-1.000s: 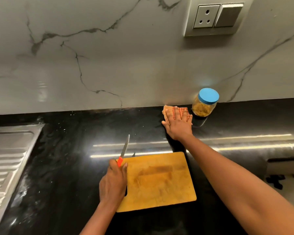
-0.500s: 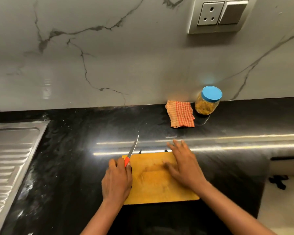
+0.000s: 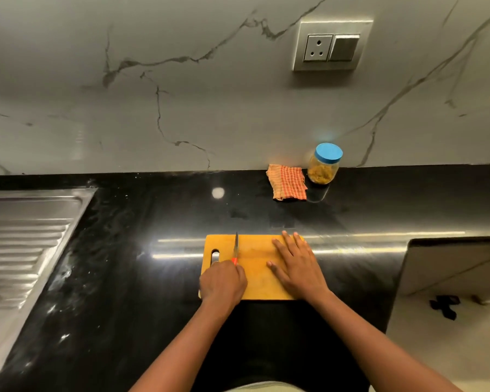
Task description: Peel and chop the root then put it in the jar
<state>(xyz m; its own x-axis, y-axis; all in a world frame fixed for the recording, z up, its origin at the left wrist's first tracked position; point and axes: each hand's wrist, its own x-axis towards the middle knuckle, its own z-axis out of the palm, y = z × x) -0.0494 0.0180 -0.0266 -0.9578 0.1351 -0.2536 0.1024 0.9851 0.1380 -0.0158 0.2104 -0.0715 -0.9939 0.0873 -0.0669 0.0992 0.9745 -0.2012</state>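
No root shows on the board (image 3: 255,267); the lidded jar (image 3: 324,165), well behind it, holds yellowish pieces, so the task looks nearly done. The left hand (image 3: 222,282) grips the knife (image 3: 235,247) over the board; the right hand (image 3: 297,267) lies flat there, released.

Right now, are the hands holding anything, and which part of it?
The left hand grips the knife by its orange handle. The right hand lies flat on the cutting board, holding nothing.

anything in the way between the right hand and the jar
Nothing visible on the counter between the right hand and the jar; the checked cloth lies just left of that line. The blue lid closes the jar.
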